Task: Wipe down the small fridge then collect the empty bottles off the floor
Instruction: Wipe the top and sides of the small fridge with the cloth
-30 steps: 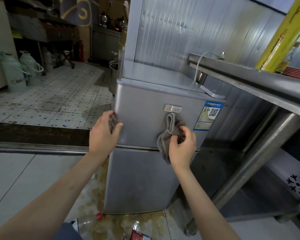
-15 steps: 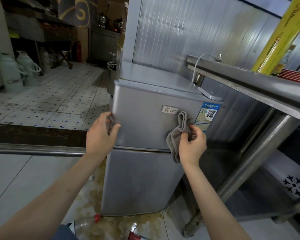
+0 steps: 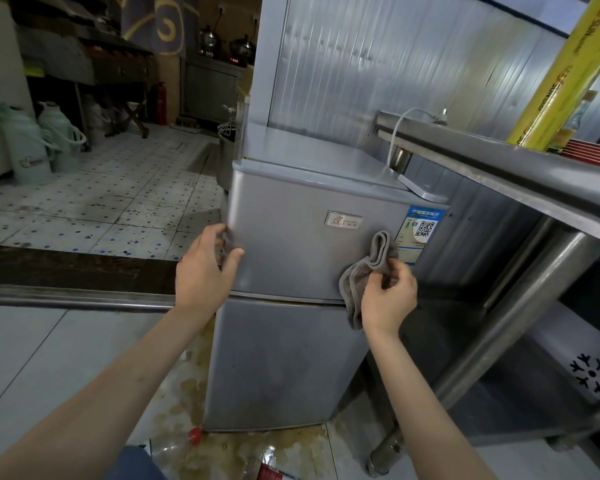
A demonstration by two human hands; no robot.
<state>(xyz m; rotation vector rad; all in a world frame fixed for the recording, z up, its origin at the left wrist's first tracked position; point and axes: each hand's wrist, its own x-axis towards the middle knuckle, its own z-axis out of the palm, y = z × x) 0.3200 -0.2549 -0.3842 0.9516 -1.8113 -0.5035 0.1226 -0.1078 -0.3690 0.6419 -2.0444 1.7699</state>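
A small silver two-door fridge [image 3: 291,258] stands in front of me. My left hand [image 3: 205,268] grips the left edge of its upper door. My right hand [image 3: 388,292] is shut on a folded grey cloth [image 3: 361,271] and presses it against the right part of the upper door, just below a blue energy label [image 3: 420,230]. On the floor at the fridge's foot lie clear plastic bottles: one with a red cap [image 3: 194,434] and one with a red label [image 3: 271,471], partly cut off by the frame's bottom edge.
A steel table [image 3: 499,168] overhangs the fridge's right side, its leg [image 3: 492,344] close to my right arm. A yellow roll [image 3: 561,74] stands on it. Brown spill stains [image 3: 187,393] cover the floor by the fridge. Two thermos jugs [image 3: 45,143] stand far left.
My right hand has slid the cloth to the right across the upper door, from under the small badge towards the blue label. My left hand has stayed on the door's left edge.
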